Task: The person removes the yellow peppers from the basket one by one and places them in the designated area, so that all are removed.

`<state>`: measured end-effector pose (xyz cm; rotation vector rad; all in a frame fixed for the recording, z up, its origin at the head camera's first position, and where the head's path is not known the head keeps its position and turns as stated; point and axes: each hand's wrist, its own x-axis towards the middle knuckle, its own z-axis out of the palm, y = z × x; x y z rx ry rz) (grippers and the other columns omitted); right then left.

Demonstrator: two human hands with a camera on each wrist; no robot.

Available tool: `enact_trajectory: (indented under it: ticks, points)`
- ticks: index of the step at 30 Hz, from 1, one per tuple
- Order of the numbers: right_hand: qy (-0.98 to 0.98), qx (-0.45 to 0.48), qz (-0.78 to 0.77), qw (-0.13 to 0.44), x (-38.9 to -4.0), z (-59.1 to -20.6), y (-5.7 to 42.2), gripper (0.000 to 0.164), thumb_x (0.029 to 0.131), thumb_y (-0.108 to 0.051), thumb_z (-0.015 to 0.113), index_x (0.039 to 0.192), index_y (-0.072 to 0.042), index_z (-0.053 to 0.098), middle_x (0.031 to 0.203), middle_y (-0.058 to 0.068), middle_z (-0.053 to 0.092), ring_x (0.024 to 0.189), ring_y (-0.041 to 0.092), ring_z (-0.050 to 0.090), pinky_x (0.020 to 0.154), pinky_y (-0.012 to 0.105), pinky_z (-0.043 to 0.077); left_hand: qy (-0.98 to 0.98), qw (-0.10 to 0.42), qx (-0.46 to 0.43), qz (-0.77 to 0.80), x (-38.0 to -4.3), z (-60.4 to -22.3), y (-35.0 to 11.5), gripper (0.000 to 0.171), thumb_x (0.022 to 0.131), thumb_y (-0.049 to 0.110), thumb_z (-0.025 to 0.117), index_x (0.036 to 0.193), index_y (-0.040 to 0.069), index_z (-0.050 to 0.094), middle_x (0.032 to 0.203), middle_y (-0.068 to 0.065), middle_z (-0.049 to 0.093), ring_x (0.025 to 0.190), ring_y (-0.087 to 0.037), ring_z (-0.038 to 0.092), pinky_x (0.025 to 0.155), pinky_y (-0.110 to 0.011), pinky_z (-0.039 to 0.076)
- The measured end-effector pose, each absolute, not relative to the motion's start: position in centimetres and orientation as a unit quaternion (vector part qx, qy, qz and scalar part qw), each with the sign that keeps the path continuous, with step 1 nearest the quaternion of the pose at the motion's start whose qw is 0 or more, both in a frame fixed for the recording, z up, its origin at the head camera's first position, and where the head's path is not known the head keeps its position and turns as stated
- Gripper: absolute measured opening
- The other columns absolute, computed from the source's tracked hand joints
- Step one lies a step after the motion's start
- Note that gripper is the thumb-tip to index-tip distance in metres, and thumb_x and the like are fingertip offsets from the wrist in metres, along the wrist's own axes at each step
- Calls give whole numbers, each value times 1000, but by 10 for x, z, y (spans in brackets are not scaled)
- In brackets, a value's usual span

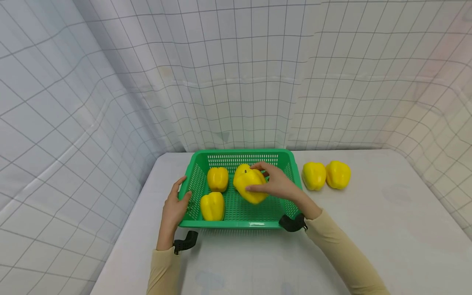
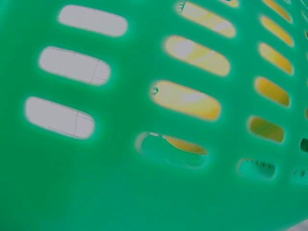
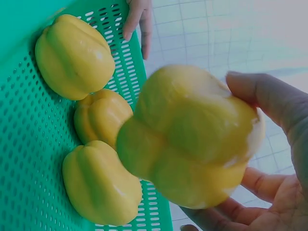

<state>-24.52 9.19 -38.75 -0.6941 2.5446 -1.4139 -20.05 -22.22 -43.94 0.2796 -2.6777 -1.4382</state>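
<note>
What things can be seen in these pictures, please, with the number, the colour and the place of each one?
Basket: one, green, on the table
Bell peppers inside: three, yellow, two at the basket's left, one behind the held pepper
Held pepper: one, yellow, raised over the basket
Bell peppers outside: two, yellow, on the table, right of the basket
Table: one, white, under everything
Gridded cloth: number of pieces unclear, white with dark lines, behind and beside the table
Wrist devices: two, black, one per wrist
Sleeves: two, beige, on the forearms
Left hand: one, holding the basket's left rim
Right hand: one, gripping the held pepper
</note>
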Motion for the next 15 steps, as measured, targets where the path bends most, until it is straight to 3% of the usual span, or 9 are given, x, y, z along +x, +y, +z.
enact_trajectory:
  ticks: [15]
  points:
    - [816,-139,-561,-19,-237,-387,115,64,81,-39,75,131,-14,45,124,8,51,101,27,49,80,41,44,-877,43,93,-470,-202,-441,-223,52,99,22,50,149,23,32,118,-26,57,77,-29,59,56,-33,45]
